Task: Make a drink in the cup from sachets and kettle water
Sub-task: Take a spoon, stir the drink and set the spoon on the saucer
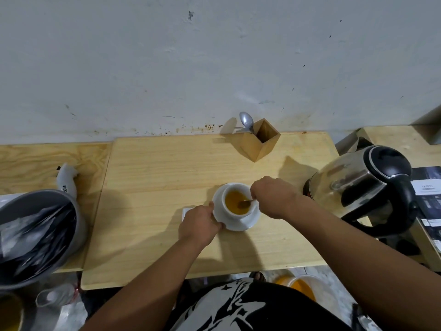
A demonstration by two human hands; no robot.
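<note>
A white cup [229, 212] stands on a white saucer [250, 223] in the middle of the wooden table [167, 187]; it holds an orange-yellow drink. My left hand [200, 224] grips the saucer's left rim. My right hand [274, 197] pinches the handle of a spoon [244, 203] whose bowl dips in the drink. Under my left hand shows a corner of a white sachet [187, 211]. The steel kettle [362, 189] with black lid and handle stands at the right.
A wooden holder [260, 142] with a spoon and a fork stands near the wall. At the left edge sits a grey bin [43, 235] lined with a black bag, with a white object [68, 179] behind it. Black printed boxes [427, 199] lie beyond the kettle.
</note>
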